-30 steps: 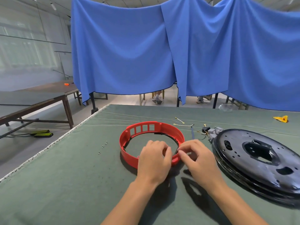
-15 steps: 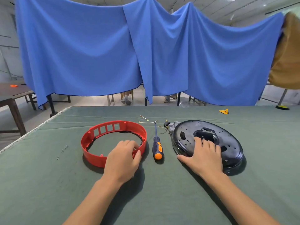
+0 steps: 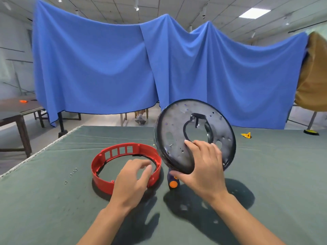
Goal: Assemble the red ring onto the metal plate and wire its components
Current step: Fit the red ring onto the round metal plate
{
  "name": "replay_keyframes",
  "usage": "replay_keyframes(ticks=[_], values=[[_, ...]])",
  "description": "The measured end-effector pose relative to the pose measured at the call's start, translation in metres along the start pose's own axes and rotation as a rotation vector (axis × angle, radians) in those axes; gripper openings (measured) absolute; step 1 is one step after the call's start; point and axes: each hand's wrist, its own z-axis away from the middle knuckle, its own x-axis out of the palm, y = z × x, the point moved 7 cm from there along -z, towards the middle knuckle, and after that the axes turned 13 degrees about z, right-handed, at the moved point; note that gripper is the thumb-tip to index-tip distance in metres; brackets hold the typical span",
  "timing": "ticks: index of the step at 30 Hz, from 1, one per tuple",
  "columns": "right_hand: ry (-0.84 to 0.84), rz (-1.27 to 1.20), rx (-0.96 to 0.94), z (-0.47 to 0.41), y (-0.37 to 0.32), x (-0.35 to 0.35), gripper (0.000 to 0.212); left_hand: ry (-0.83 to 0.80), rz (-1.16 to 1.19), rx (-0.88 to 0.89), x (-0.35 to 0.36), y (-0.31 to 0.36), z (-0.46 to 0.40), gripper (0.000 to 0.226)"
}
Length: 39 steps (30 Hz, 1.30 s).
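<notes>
The red ring (image 3: 106, 156) lies flat on the green table cover, left of centre. My left hand (image 3: 132, 181) rests on its near right rim, fingers curled over the edge. A round dark metal plate (image 3: 178, 124) with a large centre hole and many small holes is lifted off the table and tilted almost upright. My right hand (image 3: 201, 167) grips its lower edge, thumb under and fingers on the face. Beneath the plate lies a screwdriver (image 3: 173, 183) with an orange-tipped dark handle, mostly hidden.
Several small screws (image 3: 73, 172) lie left of the ring. A yellow object (image 3: 246, 135) sits at the far right of the table. The table's left edge (image 3: 35, 152) runs diagonally. Blue cloth (image 3: 106, 68) hangs behind; a wooden table (image 3: 16, 110) stands at the left.
My right hand has lifted the metal plate off the table and tipped it upright toward the ring. My left hand stays on the red ring.
</notes>
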Motion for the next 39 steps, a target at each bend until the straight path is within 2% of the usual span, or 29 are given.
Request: replay_keyframes(ticks=[3,11,16,19,23,25,28,30,31,34,36,38,39], values=[[0.082,-0.067,-0.105,-0.003,-0.03,0.007,0.076,0.052,0.307,-0.09,-0.007,0.002,-0.002,0.024],[0.092,-0.211,-0.075,-0.002,-0.056,0.034,0.071,0.246,0.311,-0.123,-0.031,-0.012,-0.006,0.017],[0.021,-0.474,0.01,-0.018,-0.056,0.036,0.074,0.346,0.313,-0.157,-0.042,-0.018,-0.007,0.02],[-0.051,-0.849,0.217,-0.039,-0.053,0.033,0.07,0.375,0.223,-0.176,-0.044,-0.021,-0.006,0.021],[-0.071,-1.477,0.644,-0.065,-0.045,0.047,0.062,0.502,-0.097,-0.222,-0.065,-0.033,-0.004,0.019],[-0.165,-1.721,0.833,-0.066,-0.048,0.064,0.065,0.537,-0.226,-0.319,-0.079,-0.043,-0.002,0.028],[-0.326,-1.948,0.981,-0.058,-0.055,0.084,0.058,0.524,-0.289,-0.567,-0.09,-0.064,0.005,0.051],[-0.403,-2.015,1.058,-0.049,-0.055,0.095,0.06,0.474,-0.271,-0.713,-0.091,-0.079,0.009,0.06],[-0.432,-2.046,1.085,-0.045,-0.055,0.1,0.063,0.443,-0.281,-0.769,-0.092,-0.085,0.011,0.056],[-0.436,-2.041,1.134,-0.035,-0.052,0.109,0.061,0.343,-0.405,-0.836,-0.096,-0.09,0.012,0.026],[-0.416,-1.889,1.149,-0.029,-0.046,0.115,0.045,0.333,-0.421,-0.83,-0.099,-0.09,0.012,0.02],[-0.438,-1.646,1.154,-0.021,-0.04,0.118,0.022,0.375,-0.375,-0.79,-0.102,-0.09,0.01,0.016],[-0.448,-1.544,1.146,-0.018,-0.037,0.12,0.018,0.401,-0.345,-0.748,-0.103,-0.089,0.008,0.016]])
